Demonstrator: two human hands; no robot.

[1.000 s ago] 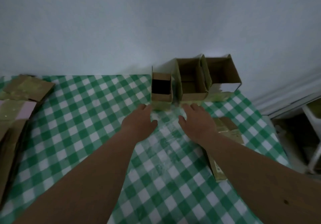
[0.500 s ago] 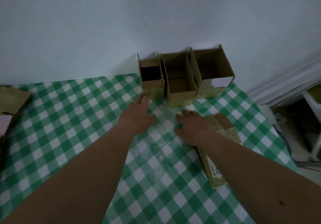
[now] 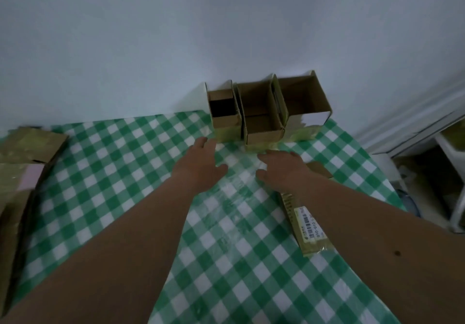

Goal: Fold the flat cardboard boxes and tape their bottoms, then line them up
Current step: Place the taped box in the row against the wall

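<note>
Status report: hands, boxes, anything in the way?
Left hand and right hand open, empty. Three folded boxes lined up at wall. Flat box under right forearm.

Illumination is dim, flat and bluish, with no distinct source visible. The wall (image 3: 176,34) grades slightly darker toward 9 o'clock. Shadows are soft; the box interiors (image 3: 222,107) at 12 o'clock are the darkest. Pale glare marks the glossy checked tabletop (image 3: 236,182) at centre. Wide-angle distortion bends lines at 3 o'clock. Edges appear soft, with fine detail smeared.
</note>
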